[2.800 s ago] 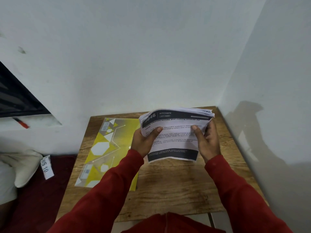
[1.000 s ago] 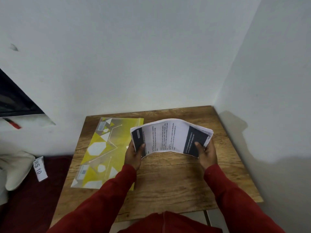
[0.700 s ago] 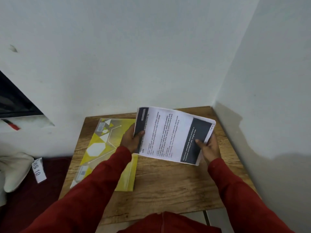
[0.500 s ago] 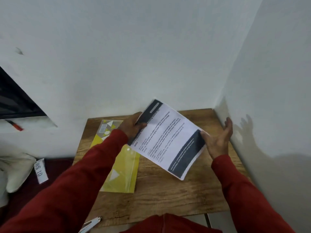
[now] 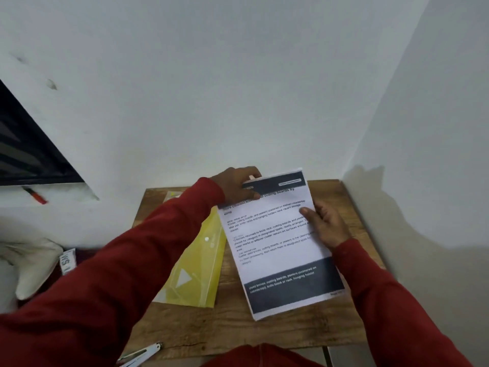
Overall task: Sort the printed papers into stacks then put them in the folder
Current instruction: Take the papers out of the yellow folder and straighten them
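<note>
Because the printed papers (image 5: 275, 242) are a thin, floppy sheaf of loose sheets, light but quick to sag, fan out or slide over one another, they are probably best held at two opposite edges with thumbs on top and fingers beneath, which is how they are held now. The left hand (image 5: 236, 188) pinches the far top corner at the dark header band, and the right hand (image 5: 326, 225) grips the right edge with its thumb laid over the print. The sheaf hangs upright to the reader, tilted a little, above the wooden surface (image 5: 238, 329) and just right of the yellow folder (image 5: 197, 266); whether its near end touches the wood cannot be told. The folder lies flat on the surface, its snap buttons showing, partly hidden under the left sleeve. Half a second ago the sheaf hung more steeply askew with its header pointing up and left, and the right hand was spread open beside it, only its thumb at the edge; now the page is squared toward the viewer and the right hand has closed on it.
</note>
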The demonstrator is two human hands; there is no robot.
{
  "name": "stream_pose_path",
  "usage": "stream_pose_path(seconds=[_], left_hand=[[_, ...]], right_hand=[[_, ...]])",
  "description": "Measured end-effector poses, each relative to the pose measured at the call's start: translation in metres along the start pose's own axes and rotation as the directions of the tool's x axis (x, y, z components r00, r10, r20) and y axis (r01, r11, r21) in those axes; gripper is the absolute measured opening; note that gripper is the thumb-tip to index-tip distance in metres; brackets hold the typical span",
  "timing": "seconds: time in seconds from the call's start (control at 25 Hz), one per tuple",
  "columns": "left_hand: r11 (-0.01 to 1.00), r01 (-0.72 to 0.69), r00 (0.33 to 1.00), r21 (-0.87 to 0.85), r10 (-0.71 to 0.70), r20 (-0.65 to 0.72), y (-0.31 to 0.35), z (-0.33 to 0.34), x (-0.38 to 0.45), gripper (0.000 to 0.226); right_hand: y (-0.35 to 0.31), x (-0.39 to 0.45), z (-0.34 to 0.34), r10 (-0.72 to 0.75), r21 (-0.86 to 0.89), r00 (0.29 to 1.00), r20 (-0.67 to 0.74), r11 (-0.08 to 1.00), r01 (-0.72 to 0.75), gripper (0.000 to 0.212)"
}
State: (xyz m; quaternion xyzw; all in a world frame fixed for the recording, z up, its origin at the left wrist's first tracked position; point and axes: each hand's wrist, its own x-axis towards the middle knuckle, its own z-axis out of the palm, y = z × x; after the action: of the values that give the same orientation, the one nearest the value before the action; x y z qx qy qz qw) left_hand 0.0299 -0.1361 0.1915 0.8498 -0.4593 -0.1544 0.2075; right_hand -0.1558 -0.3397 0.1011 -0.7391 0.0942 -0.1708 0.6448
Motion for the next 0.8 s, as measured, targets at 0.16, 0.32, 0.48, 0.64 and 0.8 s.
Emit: stream_pose_path(seconds=[0.16, 0.32, 0.48, 0.64, 0.8], left_hand=[[0.716, -0.030, 0.790, -0.697, -0.410, -0.455, -0.013, 0.039, -0.027, 0.087], [0.523, -0.062, 0.919, -0.850, -0.303, -0.254, 0.001, 0.098, -0.045, 0.040], [0.483, -0.173, 0.839, -0.859, -0.384, -0.385, 0.010, 0.118, -0.052, 0.023], [0.515, -0.089, 0.843, -0.853, -0.417, -0.340, 0.001, 0.149, -0.060, 0.024], [0.526, -0.007, 0.828, -0.851, -0.474, -0.299, -0.002, 0.138, -0.045, 0.024]], right_hand=[[0.006, -0.002, -0.003, 0.014, 0.113, 0.976, -0.215, 0.994, 0.011, 0.021], [0.000, -0.001, -0.002, -0.040, 0.139, 0.953, -0.302, 0.987, 0.085, 0.023], [0.002, -0.015, 0.008, -0.001, 0.169, 0.960, -0.280, 0.984, 0.051, 0.020], [0.016, -0.034, 0.019, 0.082, 0.154, 0.960, -0.267, 0.987, -0.042, 0.022], [0.016, -0.026, 0.018, 0.096, 0.115, 0.968, -0.231, 0.991, -0.071, 0.025]])
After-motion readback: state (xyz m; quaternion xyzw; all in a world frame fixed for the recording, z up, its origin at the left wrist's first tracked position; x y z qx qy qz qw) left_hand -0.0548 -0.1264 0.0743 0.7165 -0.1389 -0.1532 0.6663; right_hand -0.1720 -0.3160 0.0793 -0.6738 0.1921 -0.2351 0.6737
